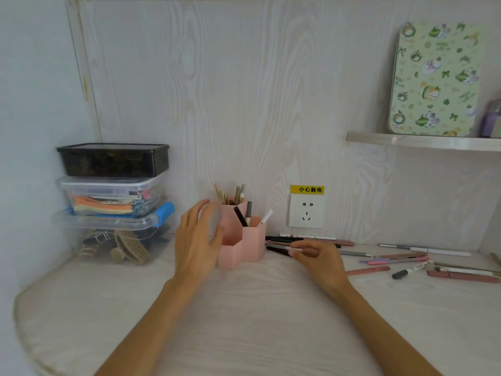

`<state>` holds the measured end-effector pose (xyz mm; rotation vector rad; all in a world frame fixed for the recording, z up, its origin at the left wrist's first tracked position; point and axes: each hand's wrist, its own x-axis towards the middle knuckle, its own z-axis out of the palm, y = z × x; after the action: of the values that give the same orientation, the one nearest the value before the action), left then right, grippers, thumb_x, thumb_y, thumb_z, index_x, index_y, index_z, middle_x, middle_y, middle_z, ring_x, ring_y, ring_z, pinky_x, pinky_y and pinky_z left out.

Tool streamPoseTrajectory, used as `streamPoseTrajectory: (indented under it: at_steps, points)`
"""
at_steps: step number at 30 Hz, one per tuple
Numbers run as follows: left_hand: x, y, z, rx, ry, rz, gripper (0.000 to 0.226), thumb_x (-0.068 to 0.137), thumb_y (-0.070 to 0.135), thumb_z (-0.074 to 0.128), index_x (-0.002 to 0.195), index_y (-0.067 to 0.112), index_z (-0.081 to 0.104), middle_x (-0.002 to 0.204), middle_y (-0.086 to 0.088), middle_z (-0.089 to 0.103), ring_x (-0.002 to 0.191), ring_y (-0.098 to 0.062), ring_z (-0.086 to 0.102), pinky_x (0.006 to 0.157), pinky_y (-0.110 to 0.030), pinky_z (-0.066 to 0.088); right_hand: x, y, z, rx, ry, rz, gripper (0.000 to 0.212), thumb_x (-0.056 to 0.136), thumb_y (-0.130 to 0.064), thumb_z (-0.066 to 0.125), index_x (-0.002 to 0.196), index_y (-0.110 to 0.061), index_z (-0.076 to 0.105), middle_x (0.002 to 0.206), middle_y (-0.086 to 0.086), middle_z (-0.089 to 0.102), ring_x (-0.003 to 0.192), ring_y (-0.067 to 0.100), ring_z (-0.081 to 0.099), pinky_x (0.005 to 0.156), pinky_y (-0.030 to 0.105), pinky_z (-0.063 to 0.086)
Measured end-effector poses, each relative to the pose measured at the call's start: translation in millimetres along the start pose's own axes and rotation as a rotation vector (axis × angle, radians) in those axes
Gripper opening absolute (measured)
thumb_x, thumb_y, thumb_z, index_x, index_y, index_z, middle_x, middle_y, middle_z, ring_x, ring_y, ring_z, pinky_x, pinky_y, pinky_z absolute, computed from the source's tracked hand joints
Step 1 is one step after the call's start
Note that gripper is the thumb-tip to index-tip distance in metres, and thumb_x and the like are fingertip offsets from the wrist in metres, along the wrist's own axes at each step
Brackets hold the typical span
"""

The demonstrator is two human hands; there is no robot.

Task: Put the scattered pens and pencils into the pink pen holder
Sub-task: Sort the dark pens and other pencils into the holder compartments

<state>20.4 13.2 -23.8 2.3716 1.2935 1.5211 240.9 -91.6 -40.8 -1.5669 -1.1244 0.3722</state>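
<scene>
The pink pen holder stands on the desk against the back wall, with several pens and pencils upright in its compartments. My left hand is at the holder's left side, fingers straight and motion-blurred; I cannot tell whether it touches. My right hand is just right of the holder, fingertips pinching a black pen that lies low over the desk. Several more pens and pencils lie scattered to the right, among them a white marker with a grey cap.
Stacked plastic storage boxes fill the left corner. A wall socket with a yellow warning label sits behind the pens. A shelf at upper right carries a green patterned board and a purple item.
</scene>
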Motion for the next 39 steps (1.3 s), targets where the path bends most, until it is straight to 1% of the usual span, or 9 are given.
streamPoseTrajectory:
  at_steps: [4, 6, 11, 17, 21, 26, 32, 35, 39]
  points:
    - [-23, -10, 1, -0.195, -0.125, -0.283, 0.060, 0.084, 0.051, 0.059, 0.134, 0.027, 0.039, 0.133, 0.009, 0.047, 0.117, -0.011, 0.047, 0.093, -0.036, 0.043, 0, -12, -6, 0.226, 0.123, 0.031, 0.011, 0.080, -0.016, 0.070, 0.091, -0.017, 0.072, 0.083, -0.003, 0.073, 0.072, -0.008, 0.065, 0.062, 0.013, 0.052]
    - [-23, -14, 1, -0.251, -0.201, -0.366, 0.063, 0.077, 0.060, 0.061, 0.130, 0.031, 0.042, 0.124, 0.015, 0.052, 0.108, -0.007, 0.052, 0.088, -0.034, 0.045, 0, -17, -11, 0.254, 0.187, 0.047, 0.010, 0.084, -0.020, 0.066, 0.093, -0.025, 0.070, 0.085, -0.006, 0.071, 0.079, -0.001, 0.066, 0.062, 0.026, 0.054]
    - [-26, -17, 2, -0.275, -0.243, -0.357, 0.043, 0.074, 0.057, 0.065, 0.112, 0.038, 0.056, 0.105, 0.018, 0.063, 0.090, -0.001, 0.060, 0.079, -0.028, 0.050, 5, -32, -23, 0.408, 0.367, -0.056, 0.014, 0.091, -0.013, 0.055, 0.096, -0.024, 0.063, 0.091, 0.001, 0.069, 0.074, 0.001, 0.069, 0.081, 0.023, 0.053]
    - [-28, -12, -1, -0.281, -0.208, -0.340, 0.039, 0.075, 0.054, 0.067, 0.110, 0.037, 0.058, 0.101, 0.023, 0.059, 0.084, 0.002, 0.060, 0.075, -0.027, 0.050, 21, -87, -3, 0.394, 0.527, -0.318, 0.019, 0.090, -0.010, 0.056, 0.105, -0.017, 0.047, 0.084, 0.007, 0.067, 0.073, 0.006, 0.067, 0.071, 0.015, 0.048]
    - [-28, -11, -2, -0.271, -0.203, -0.336, 0.044, 0.077, 0.052, 0.066, 0.115, 0.032, 0.058, 0.108, 0.017, 0.063, 0.088, -0.002, 0.060, 0.076, -0.027, 0.049, 37, -123, 24, 0.214, 0.467, -0.464, 0.023, 0.090, -0.014, 0.057, 0.110, -0.016, 0.045, 0.087, 0.004, 0.070, 0.083, 0.009, 0.067, 0.072, 0.010, 0.049]
    - [-28, -11, -2, -0.270, -0.190, -0.344, 0.047, 0.077, 0.052, 0.065, 0.118, 0.030, 0.059, 0.112, 0.013, 0.065, 0.090, -0.004, 0.061, 0.076, -0.025, 0.048, 51, -138, 57, -0.133, 0.365, -0.555, 0.019, 0.090, -0.020, 0.058, 0.107, -0.017, 0.050, 0.089, -0.003, 0.073, 0.081, 0.008, 0.066, 0.069, 0.023, 0.046]
    - [-26, -10, -1, -0.247, -0.191, -0.360, 0.050, 0.077, 0.053, 0.065, 0.121, 0.030, 0.059, 0.115, 0.011, 0.065, 0.094, -0.006, 0.062, 0.080, -0.026, 0.051, 57, -139, 77, -0.439, 0.164, -0.582, 0.014, 0.091, -0.023, 0.055, 0.104, -0.023, 0.058, 0.091, -0.005, 0.072, 0.058, 0.003, 0.053, 0.054, 0.019, 0.036]
    - [-26, -10, -1, -0.248, -0.182, -0.358, 0.049, 0.076, 0.053, 0.065, 0.119, 0.031, 0.059, 0.113, 0.012, 0.065, 0.093, -0.005, 0.061, 0.080, -0.027, 0.050, 62, -132, 84, -0.615, 0.098, -0.607, 0.019, 0.092, -0.022, 0.052, 0.107, -0.022, 0.064, 0.100, -0.002, 0.071, 0.095, 0.016, 0.058, 0.074, 0.026, 0.038]
    - [-26, -10, -1, -0.249, -0.179, -0.352, 0.050, 0.076, 0.054, 0.065, 0.119, 0.031, 0.059, 0.114, 0.011, 0.065, 0.094, -0.007, 0.061, 0.080, -0.027, 0.050, 71, -114, 81, -0.852, -0.002, -0.694, 0.030, 0.094, -0.029, 0.044, 0.116, -0.025, 0.064, 0.129, 0.000, 0.056, 0.128, 0.024, 0.038, 0.101, 0.036, 0.026]
